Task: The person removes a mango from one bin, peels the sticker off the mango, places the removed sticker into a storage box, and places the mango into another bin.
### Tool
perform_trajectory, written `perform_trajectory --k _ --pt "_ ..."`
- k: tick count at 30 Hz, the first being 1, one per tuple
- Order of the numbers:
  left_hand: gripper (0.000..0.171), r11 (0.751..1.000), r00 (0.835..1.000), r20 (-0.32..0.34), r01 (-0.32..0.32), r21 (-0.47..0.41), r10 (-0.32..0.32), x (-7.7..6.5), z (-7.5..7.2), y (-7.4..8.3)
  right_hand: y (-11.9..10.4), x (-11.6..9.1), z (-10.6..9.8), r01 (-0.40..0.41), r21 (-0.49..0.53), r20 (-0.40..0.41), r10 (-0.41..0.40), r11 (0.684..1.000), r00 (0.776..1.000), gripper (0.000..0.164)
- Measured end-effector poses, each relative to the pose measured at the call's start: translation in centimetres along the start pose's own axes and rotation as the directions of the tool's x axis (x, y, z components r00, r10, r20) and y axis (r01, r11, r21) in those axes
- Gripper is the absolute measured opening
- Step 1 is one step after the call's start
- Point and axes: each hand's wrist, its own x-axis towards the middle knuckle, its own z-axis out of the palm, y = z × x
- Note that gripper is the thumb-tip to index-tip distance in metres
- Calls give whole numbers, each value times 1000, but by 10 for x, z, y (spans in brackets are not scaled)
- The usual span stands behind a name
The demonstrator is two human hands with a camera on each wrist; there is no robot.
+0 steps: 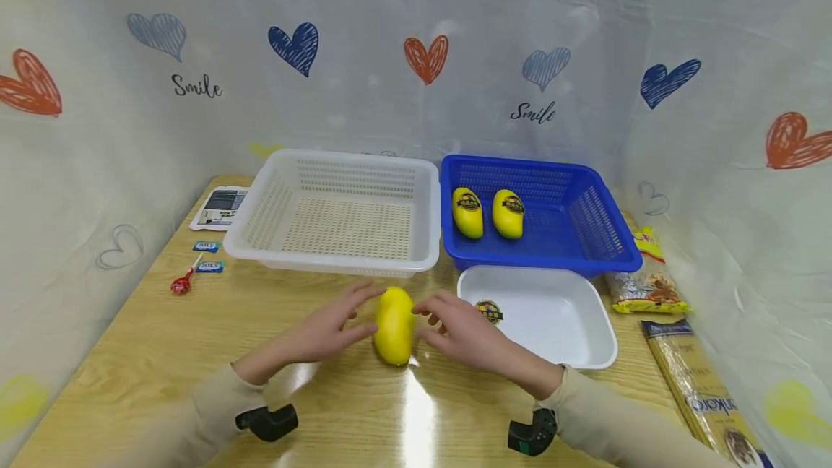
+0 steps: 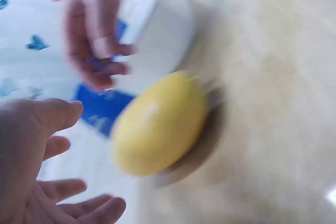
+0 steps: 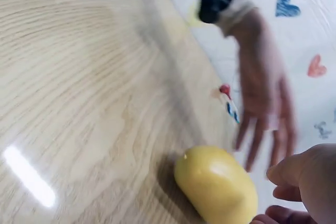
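A yellow mango lies on the wooden table between my two hands, and no label shows on it. My left hand is at its left side with fingers spread; in the left wrist view a gap separates the fingers from the mango. On the other side hovers my right hand, fingers loosely bent and holding nothing I can see. Behind that hand, a round dark-and-gold sticker shows at the left of the white tray. Two more mangoes, each with such a sticker, lie in the blue basket.
A white perforated basket stands at the back left. Left of it are a flat package, two small blue packets and a red lollipop. A snack bag and a long golden packet lie along the right edge.
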Motion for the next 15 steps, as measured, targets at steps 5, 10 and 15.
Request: perform_trajectory --k 5,10,15 --pt "38 995 992 -106 -66 74 73 -1 -63 4 -5 12 15 13 -69 -28 -15 998 999 36" --pt "32 984 965 -259 3 179 44 -7 -122 -7 -3 20 26 9 -111 -5 -9 994 1000 41" --pt "40 964 942 -329 150 219 -72 -19 -162 -37 -3 23 32 -8 -67 20 9 998 1000 42"
